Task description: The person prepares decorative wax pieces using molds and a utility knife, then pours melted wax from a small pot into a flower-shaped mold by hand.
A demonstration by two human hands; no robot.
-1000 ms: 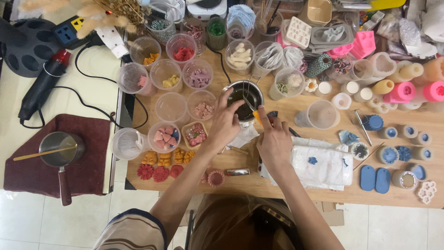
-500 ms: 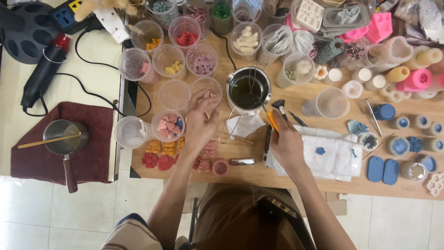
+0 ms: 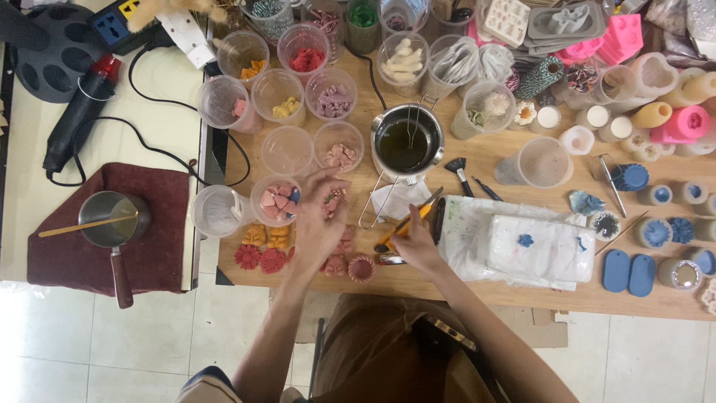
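Left hand (image 3: pixel 317 216) spread open over pink pieces (image 3: pixel 337 254) just below the pot (image 3: pixel 406 142), right hand (image 3: pixel 414 240) clamped on orange tweezers (image 3: pixel 406 222); advisable: steady approach, light pinch, clear of pot.

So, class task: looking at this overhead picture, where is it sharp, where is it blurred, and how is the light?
Head view: light is even and soft, with only faint shadows on the wooden table; the left hand is smeared by motion blur, while the right hand with its orange tool is a little clearer; the metal pot and plastic cups look sharp; the pale floor is bright but not glaring.
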